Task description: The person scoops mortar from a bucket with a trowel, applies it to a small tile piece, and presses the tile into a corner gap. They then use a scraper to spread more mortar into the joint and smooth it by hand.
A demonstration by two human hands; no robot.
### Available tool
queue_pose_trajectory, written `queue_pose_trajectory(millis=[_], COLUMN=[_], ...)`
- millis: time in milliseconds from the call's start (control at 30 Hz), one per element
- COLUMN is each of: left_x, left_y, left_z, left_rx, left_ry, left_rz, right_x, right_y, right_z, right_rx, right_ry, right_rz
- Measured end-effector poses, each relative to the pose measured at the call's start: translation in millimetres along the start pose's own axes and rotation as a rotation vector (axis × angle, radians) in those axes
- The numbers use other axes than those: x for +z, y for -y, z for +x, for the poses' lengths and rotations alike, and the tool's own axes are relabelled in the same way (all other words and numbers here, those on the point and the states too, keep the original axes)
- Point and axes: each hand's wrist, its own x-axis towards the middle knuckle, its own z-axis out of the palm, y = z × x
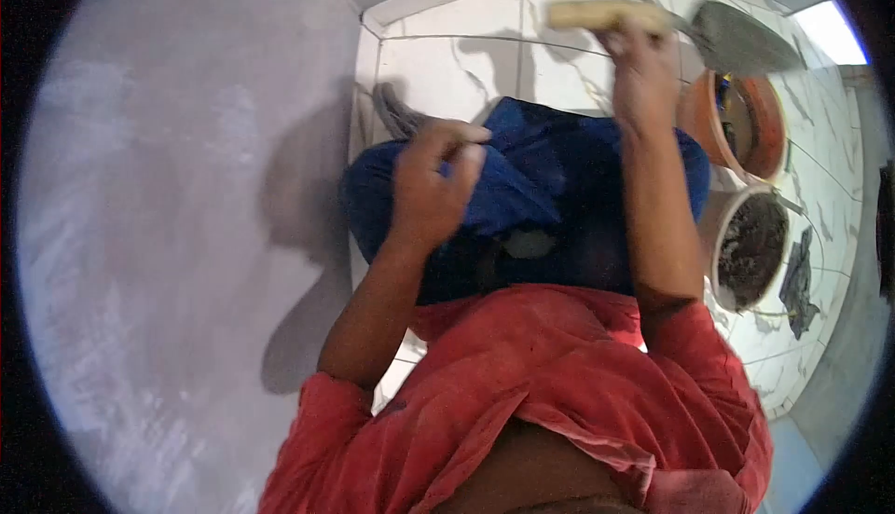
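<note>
My right hand is closed around a trowel, raised over the tiled floor beyond my right knee. Its pale wooden handle sticks out to the left of my fingers, and its grey blade points right, above an orange bucket. Motion blurs the hand and the handle a little. My left hand hovers over my left thigh, fingers loosely curled and thumb apart from the index finger. Nothing shows in it. Just beyond it is a dark grey object, partly hidden, whose kind I cannot make out.
A grey plastered wall rises close on my left. White veined tiles cover the floor. Tools stand in the orange bucket. Beside it is a pale bucket holding dark grey material. A dark crumpled scrap lies farther right.
</note>
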Motion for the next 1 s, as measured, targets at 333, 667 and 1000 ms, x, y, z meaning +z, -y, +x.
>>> queue_pose_trajectory(millis=[333, 667, 1000], left_x=[-66, -97, -89], left_y=[153, 210, 213], left_z=[222, 244, 251], left_rx=[0.097, 0.459, 0.264], left_ry=[0.552, 0.665, 0.607], left_rz=[1.476, 1.779, 1.725], right_x=[170, 208, 211], right_y=[-300, -338, -349], right_z=[25, 13, 16], right_rx=[0.428, 0.349, 0.301], right_ry=[-0.248, -0.305, -0.259], right_rz=[0.222, -0.160, -0.337])
